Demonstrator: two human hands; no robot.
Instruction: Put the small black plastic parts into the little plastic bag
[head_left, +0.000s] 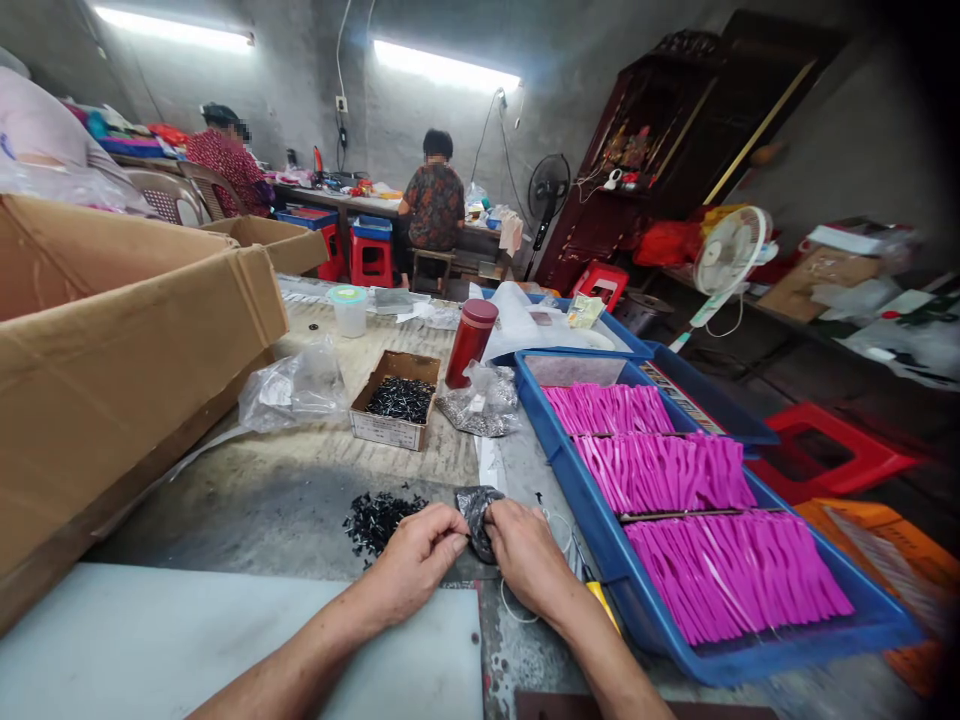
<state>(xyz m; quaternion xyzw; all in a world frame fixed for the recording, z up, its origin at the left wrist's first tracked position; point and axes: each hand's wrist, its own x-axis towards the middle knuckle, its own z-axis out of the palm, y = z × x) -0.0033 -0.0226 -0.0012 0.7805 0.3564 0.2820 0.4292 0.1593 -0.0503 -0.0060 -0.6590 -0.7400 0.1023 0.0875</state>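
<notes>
Head view: left of the blue tray, the right hand grips a dark bag, seemingly steadying it; the left hand pinches something too small to tell. Black pieces lie farther left, likely for easy reach.

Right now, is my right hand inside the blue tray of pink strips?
No, your right hand is at the dark crumpled bundle, outside the blue tray.

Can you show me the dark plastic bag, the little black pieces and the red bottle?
Dark plastic bag (475,518), head view: its crinkled side.
Little black pieces (382,521), head view: middle of the heap.
Red bottle (469,350), head view: its body, below the lid.
</notes>
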